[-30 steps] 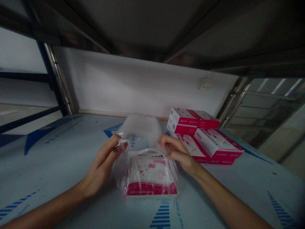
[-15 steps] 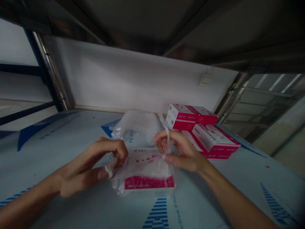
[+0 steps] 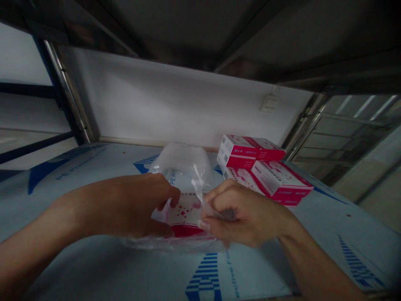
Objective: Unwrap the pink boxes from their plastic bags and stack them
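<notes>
A white and magenta box (image 3: 184,213) lies in a clear plastic bag (image 3: 147,243) on the film-covered surface in front of me. My left hand (image 3: 134,205) is curled round the left end of the box and bag, fingertips over the top and thumb at the front edge. At the right end, my right hand (image 3: 241,213) pinches the gathered plastic between thumb and fingers. A twisted strand of the bag rises just left of the right fingers. Both hands cover the box's ends.
Behind the hands lies a pile of clear plastic bags (image 3: 184,161). Several magenta and white boxes (image 3: 266,171) are stacked to the right. The surface (image 3: 150,276) carries blue-printed film. A dark shelf (image 3: 200,33) hangs low overhead, with metal posts (image 3: 67,88) at the sides.
My left hand has moved right and over the box's left end. My right hand has come lower, nearer the front, turning as it grips the plastic. The bag is bunched closer round the box.
</notes>
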Motion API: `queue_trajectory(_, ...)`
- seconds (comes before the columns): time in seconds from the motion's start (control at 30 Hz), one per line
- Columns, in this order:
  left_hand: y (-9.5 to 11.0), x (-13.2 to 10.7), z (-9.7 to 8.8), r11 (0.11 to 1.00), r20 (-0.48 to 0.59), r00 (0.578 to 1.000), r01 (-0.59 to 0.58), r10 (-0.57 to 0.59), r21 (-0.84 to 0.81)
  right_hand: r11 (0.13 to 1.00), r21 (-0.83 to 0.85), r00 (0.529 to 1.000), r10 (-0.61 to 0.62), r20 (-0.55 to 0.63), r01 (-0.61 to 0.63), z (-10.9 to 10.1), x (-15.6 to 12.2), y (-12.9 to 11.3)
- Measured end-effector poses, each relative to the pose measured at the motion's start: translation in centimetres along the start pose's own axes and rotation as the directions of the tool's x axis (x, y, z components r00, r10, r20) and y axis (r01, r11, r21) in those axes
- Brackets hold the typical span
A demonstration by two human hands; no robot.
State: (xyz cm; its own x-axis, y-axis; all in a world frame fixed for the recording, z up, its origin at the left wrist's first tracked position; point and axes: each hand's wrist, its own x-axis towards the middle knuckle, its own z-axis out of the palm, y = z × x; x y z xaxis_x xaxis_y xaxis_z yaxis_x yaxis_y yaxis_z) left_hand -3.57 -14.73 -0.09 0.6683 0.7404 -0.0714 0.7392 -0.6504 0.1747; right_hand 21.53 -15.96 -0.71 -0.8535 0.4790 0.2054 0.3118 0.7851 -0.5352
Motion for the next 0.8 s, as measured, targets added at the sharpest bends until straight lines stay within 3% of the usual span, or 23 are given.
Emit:
queue_trajectory(0.1, 0.6, -0.1, 1.1, 0.997, 0.041, 0.998, -0.047, 0.045, 0.062, 0.964, -0.198, 0.983, 0.185, 0.003, -0.181, 0.2, -0.6, -0.9)
queue_trajectory(0.2, 0.7, 0.2, 3.3, 0.977, -0.097, 0.985, -0.127, 0.145, 0.17, 0.921, -0.323, 0.976, 0.205, -0.075, -0.218, 0.7, -2.1, -0.5)
queue_trajectory(0.37, 0.7, 0.8, 6.4, 0.951, -0.293, 0.917, -0.204, 0.269, 0.232, 0.885, -0.316, 0.931, 0.272, -0.245, -0.342, 1.5, -3.6, 1.7)
queue_trajectory(0.47, 1.2, 0.7, 6.5, 0.967, -0.317, 0.923, -0.159, 0.216, 0.197, 0.882, -0.249, 0.914, 0.365, -0.177, -0.4, 1.2, -3.2, 2.4)
queue_trajectory(0.6, 1.4, 0.7, 5.7, 0.987, -0.257, 0.961, -0.067, 0.103, 0.145, 0.869, -0.202, 0.891, 0.427, -0.153, -0.451, 0.4, -2.3, 3.2)
queue_trajectory(0.73, 0.3, 1.1, 5.7, 0.996, -0.2, 0.978, -0.043, 0.058, 0.08, 0.884, -0.133, 0.89, 0.455, 0.02, -0.449, -0.2, -1.3, 4.6)
queue_trajectory(0.8, -0.4, 1.4, 5.9, 0.995, -0.164, 0.983, -0.072, 0.081, 0.063, 0.875, -0.128, 0.878, 0.476, 0.044, -0.468, -0.3, -0.8, 5.4)
